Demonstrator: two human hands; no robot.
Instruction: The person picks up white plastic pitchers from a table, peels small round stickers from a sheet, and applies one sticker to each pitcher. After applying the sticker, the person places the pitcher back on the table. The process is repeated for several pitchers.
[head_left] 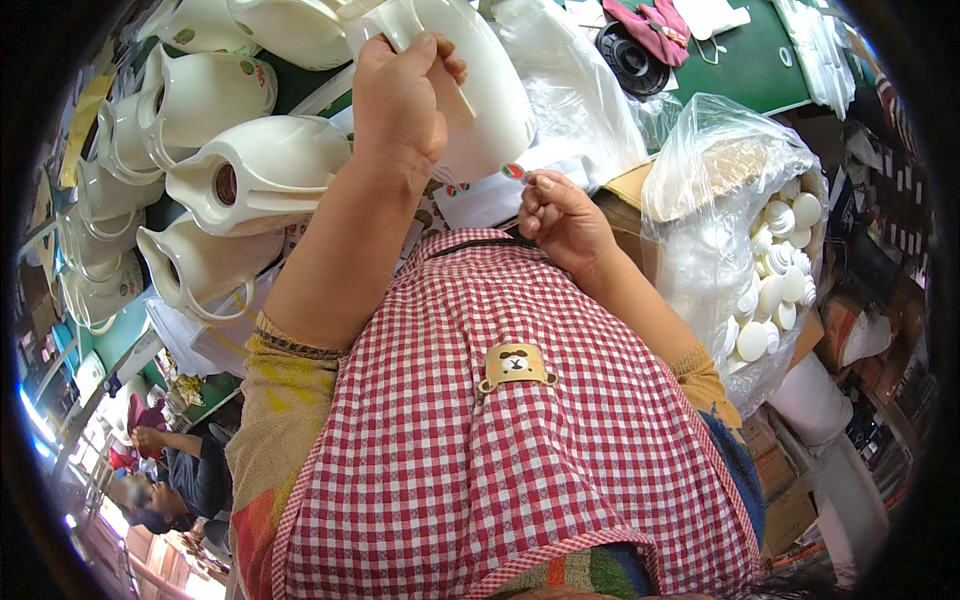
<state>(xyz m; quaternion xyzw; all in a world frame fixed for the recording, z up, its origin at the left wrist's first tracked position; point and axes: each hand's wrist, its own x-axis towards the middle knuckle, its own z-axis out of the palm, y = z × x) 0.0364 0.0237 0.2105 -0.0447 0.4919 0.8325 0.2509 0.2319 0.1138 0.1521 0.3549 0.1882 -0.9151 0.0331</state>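
My left hand (pixel 400 100) is wrapped round the handle of a cream-white plastic jug body (pixel 490 90), which lies on its side at the top middle. Between the thumb and finger of my right hand (pixel 562 212) is a small round red and green sticker (pixel 513 172), held just off the jug's near end. Under the jug and close to my apron lies a white sticker sheet (pixel 480 205) with another red and green sticker on it. Part of the jug is cut off by the picture's upper edge.
Several similar cream jug bodies (pixel 250 175) lie in rows to the left. At right stands a cardboard box (pixel 630 190) lined with clear plastic, full of white round lids (pixel 770 295). A black ring-shaped part (pixel 632 60) and a pink cloth (pixel 655 25) rest on the green table (pixel 750 70). Another person (pixel 185 490) sits far left.
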